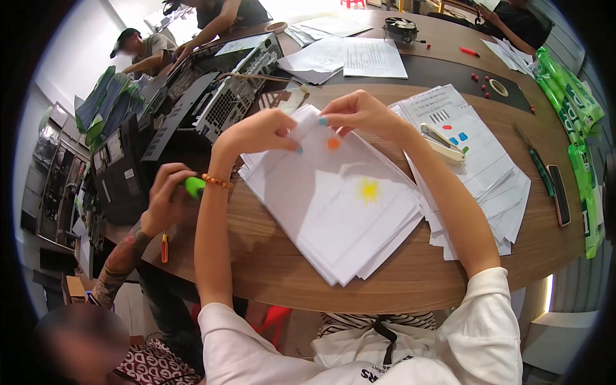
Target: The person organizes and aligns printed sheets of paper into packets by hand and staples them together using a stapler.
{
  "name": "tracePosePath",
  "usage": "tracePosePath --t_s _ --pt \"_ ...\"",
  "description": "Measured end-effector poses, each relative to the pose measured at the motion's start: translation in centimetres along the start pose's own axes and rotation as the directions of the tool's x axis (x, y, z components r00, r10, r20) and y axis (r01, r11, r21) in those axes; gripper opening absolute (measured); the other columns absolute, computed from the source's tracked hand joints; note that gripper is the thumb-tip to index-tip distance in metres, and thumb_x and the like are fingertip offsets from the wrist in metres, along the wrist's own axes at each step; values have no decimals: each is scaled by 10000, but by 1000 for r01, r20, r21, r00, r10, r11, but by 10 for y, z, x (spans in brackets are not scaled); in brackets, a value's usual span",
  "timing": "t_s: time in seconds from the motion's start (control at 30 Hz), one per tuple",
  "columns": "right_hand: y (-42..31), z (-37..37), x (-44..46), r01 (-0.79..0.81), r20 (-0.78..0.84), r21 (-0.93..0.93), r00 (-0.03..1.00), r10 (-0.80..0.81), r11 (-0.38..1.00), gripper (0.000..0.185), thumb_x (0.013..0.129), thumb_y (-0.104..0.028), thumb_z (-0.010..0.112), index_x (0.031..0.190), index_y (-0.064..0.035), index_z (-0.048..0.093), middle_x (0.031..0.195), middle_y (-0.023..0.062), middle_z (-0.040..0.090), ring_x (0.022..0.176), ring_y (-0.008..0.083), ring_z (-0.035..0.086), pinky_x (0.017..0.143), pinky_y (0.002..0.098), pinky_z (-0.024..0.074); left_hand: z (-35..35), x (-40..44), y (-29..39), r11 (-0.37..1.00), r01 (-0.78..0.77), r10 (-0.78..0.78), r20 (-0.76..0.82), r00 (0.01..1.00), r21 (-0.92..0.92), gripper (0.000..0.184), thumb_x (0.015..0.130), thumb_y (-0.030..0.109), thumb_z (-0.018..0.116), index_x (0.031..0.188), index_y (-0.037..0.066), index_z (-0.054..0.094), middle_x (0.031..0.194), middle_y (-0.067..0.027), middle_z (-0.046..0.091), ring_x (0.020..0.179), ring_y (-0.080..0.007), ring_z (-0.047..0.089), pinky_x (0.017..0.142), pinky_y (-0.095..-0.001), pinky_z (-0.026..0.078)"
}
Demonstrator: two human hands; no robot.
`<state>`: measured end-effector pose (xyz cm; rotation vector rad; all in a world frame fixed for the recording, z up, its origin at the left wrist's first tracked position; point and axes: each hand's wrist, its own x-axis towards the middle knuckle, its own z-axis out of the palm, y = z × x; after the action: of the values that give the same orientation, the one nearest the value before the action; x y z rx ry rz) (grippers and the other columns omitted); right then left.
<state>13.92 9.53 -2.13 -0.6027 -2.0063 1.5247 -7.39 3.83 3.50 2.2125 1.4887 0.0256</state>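
A: Largest first. What have you before you?

B: Item, one wooden table. Item, one paper stack, centre of the frame: likely light, limp, slippery between sheets, quick to crease; best taken flat by an edge.

A: Writing?

B: Printed sheets, right of centre: lines too small for you to read surely. Green packets, right edge: large white letters, partly hidden.

A: Your hands?

B: Left hand, upper centre: fingers nearly closed, pinching a curled paper edge. Right hand, beside it: thumb and forefinger together on that edge.

A: Smallest?

B: Stapler, upper right; no brand legible.
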Motion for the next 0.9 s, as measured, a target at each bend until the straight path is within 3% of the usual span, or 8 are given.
tracePosePath --t_s 0.13,0.2,0.27,0.33,0.47,0.7,0.77,0.9 --pt "8 -7 5 -19 -165 126 986 40 992 241 803 -248 629 892 -26 652 783 48 639 683 87 577 582 221 480 3 -12 21 994 -107 104 107 989 27 189 693 100 677 720 -58 577 451 -25 366 442 -114 295 423 -276 285" --pt "21 -1 12 -95 -430 -360 900 -74 928 343 737 -362 666 832 -33 654 801 97 653 718 171 633 603 285 499 1 -13 28 990 -110 100 105 989 85 185 688 98 678 784 -47 614 448 -45 379 434 -121 295 423 -281 290" --pt "26 11 11 -203 -407 -365 912 40 909 427 639 -415 723 836 -44 648 847 117 637 760 200 621 654 320 495 0 -13 30 991 -86 71 141 987 106 225 685 94 680 872 -24 635 469 -57 444 433 -126 324 428 -280 301" --pt "35 24 13 -190 -431 -738 872 -234 648 468 592 -434 740 825 -40 642 889 119 612 820 216 599 708 318 479 3 -14 26 996 -61 52 142 989 61 249 685 95 682 901 -19 633 485 -70 480 433 -122 347 430 -284 306" --pt "27 19 6 -170 -464 -326 886 -1 930 296 636 -252 737 830 -54 632 853 88 592 758 160 528 697 286 436 7 -11 19 996 -90 90 119 989 -8 255 687 100 681 908 -17 631 502 -87 502 440 -125 371 443 -281 332" --pt "34 15 11 -191 -450 -228 890 70 955 162 691 -147 675 823 -63 633 752 40 613 705 97 530 611 223 415 2 -9 24 989 -41 17 164 986 144 245 682 95 676 889 -27 628 547 -114 541 453 -131 400 475 -269 381" --pt "45 19 17 137 -478 -477 789 -387 868 125 714 -122 642 813 -48 622 736 39 618 625 80 520 568 206 412 4 -9 21 994 -63 50 135 990 90 225 664 108 685 803 -43 592 533 -120 493 468 -168 380 481 -291 369" --pt "25 22 12 193 -503 -403 770 -392 895 72 747 -84 615 792 -28 606 759 48 632 626 73 532 589 205 435 2 -10 16 993 -111 111 8 994 42 215 651 106 681 751 -54 577 602 -134 510 521 -222 431 518 -315 382"
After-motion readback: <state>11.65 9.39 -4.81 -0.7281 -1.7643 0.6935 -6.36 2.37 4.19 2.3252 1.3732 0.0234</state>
